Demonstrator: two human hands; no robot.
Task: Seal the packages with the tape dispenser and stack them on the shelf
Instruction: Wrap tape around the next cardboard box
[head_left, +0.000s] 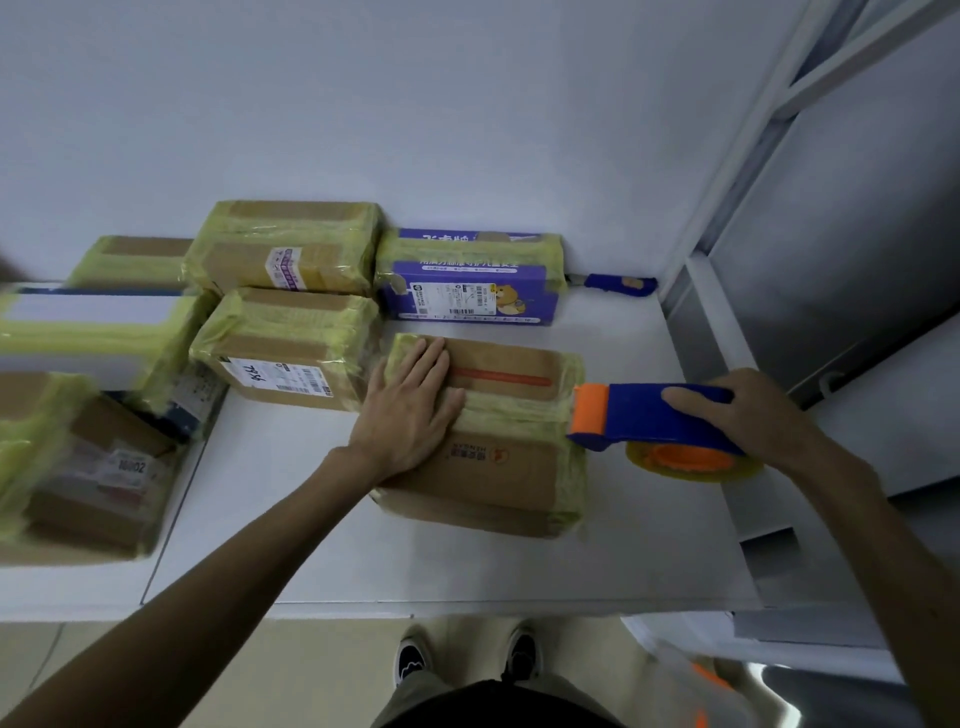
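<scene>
At worktop (291, 519) centre: brown package (498, 457) lying flat, yellow tape bands across it. Left hand (410, 410) pressed flat on its top, fingers straight. Right hand (753, 415) wrapped round tape dispenser (644, 415), orange nose at package's right edge. Judged: sealing in hand. Next needs firm hold-down, clean tape tear, then stacking. Taped packages (285, 343) behind.

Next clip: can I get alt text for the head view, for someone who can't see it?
A person's left hand presses flat on a cardboard package on a white table while the right hand grips a blue-and-orange tape dispenser at its right edge. Other tape-wrapped packages, one purple, sit behind and to the left.
</scene>
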